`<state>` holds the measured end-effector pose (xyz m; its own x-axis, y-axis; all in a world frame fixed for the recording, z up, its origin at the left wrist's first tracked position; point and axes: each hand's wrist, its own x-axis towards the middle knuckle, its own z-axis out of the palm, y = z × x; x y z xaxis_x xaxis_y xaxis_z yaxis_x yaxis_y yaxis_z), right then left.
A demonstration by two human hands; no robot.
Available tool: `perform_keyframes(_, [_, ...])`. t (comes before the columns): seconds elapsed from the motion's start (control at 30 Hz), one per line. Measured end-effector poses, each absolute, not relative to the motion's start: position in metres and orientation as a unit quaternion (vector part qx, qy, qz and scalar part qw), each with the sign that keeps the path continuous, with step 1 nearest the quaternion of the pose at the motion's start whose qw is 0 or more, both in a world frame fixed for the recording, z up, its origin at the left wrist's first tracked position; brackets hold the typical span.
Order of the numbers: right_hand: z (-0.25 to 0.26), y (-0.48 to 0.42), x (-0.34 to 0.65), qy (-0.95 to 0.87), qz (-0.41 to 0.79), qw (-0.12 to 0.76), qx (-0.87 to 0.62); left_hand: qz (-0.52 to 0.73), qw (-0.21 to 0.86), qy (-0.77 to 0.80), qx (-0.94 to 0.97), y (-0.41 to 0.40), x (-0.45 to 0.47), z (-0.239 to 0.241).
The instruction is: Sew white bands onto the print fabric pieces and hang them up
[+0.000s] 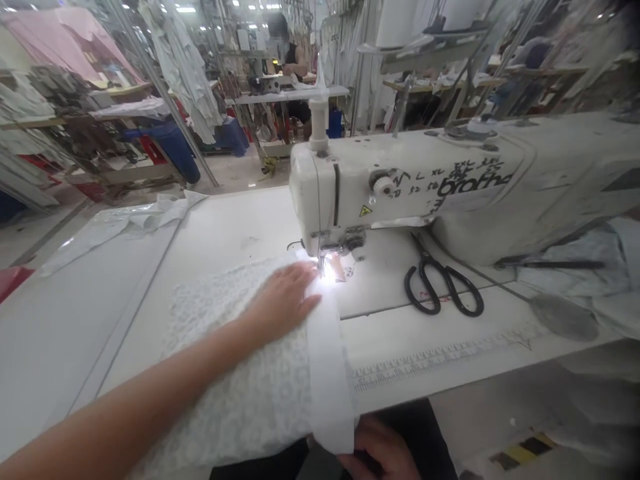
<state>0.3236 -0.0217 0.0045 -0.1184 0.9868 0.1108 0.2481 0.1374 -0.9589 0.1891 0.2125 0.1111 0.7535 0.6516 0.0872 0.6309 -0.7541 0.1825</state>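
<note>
My left hand [283, 297] lies flat, fingers stretched out, on a pale patterned fabric [235, 373] spread over the sewing table, fingertips just left of the lit needle [324, 267] of the white sewing machine [415, 183]. A plain white strip [327, 360] runs along the fabric's right edge from the needle down over the table's front edge. My right hand [383, 450] is below the table edge, fingers curled at the lower end of that strip, gripping it.
Black scissors [443, 287] lie on the table right of the needle. A ruler scale [435, 360] is marked along the front edge. Loose white cloth [150, 213] lies at the table's far left. A person [295, 63] sits at a distant workstation.
</note>
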Motion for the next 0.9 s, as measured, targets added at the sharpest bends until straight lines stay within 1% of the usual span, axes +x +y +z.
perform_keyframes(0.1, [0.015,-0.026,0.32,-0.581,0.415,0.477,-0.512,0.067,0.063,0.33,0.94,0.223,0.192,0.113])
perform_keyframes(0.17, [0.02,-0.032,0.32,-0.548,0.419,0.492,-0.531,0.062,0.06,0.341,0.936,0.213,0.187,0.115])
perform_keyframes(0.33, [0.029,-0.046,0.321,-0.494,0.439,0.516,-0.546,0.049,0.079,0.459,0.883,0.153,0.143,0.117])
perform_keyframes(0.43, [0.032,-0.05,0.322,-0.467,0.44,0.531,-0.553,0.035,0.041,0.524,0.85,0.136,0.11,0.114])
perform_keyframes(0.57, [0.034,-0.055,0.322,-0.454,0.438,0.54,-0.558,0.029,0.001,0.543,0.839,0.146,0.086,0.108])
perform_keyframes(0.9, [0.039,-0.055,0.314,-0.483,0.409,0.525,-0.568,0.016,0.013,0.521,0.853,0.164,0.084,0.117])
